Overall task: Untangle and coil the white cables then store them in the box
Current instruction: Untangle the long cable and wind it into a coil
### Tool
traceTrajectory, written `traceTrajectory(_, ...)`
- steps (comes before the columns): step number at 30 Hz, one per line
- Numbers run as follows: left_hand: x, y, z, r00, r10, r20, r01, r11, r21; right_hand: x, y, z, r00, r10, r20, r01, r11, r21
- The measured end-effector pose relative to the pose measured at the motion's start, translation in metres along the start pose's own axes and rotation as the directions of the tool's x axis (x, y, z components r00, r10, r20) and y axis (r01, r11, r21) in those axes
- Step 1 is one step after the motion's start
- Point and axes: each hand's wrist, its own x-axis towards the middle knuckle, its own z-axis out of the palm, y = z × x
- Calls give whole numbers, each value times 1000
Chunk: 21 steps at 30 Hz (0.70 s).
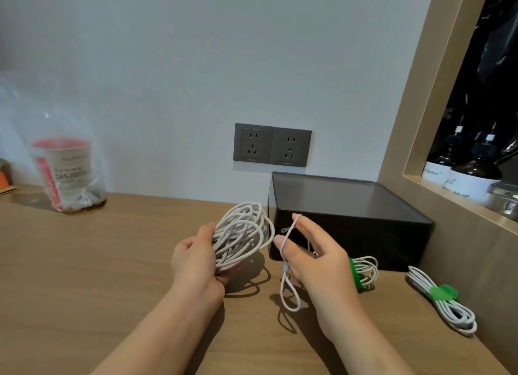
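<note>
Across both hands (196, 258) (316, 259): white cable (241, 231).

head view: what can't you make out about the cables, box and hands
All in the head view:
- Black box: dark lid hides its inside.
- Tangled bundle: left hand grips it; its ends are lost among the loops.
- Green-tied coil: right hand, holding a loose strand, covers its left part.
- Bottle labels: too small, cut by the shelf frame.

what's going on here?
A person is sorting white cables on a desk. The left hand grips a tangled bundle; the right hand holds a loose strand looped over its fingers. Two coils with green ties lie beside the black box, which looks closed.
</note>
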Motion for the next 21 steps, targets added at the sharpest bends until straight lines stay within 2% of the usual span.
traceTrajectory(4,-5,-9,3,998,41,44,-42,998,44,-5,-1,13,988,-94,119,97,995,-19)
traceTrajectory(7,-16,-15,8,987,129,95,-140,984,114,-4,3,14,990,-131,53,136,987,-88)
traceTrajectory(11,-24,-14,13,959,200,198,-227,966,125,-2,3,8,986,-164,-28,159,979,-129)
traceTrajectory(15,-26,-7,11,937,182,299,-235,960,150,-3,-1,4,987,-163,8,163,982,-94)
traceTrajectory(21,-29,-4,9,878,291,380,-394,891,225,-6,-6,0,986,-142,87,146,988,-45)
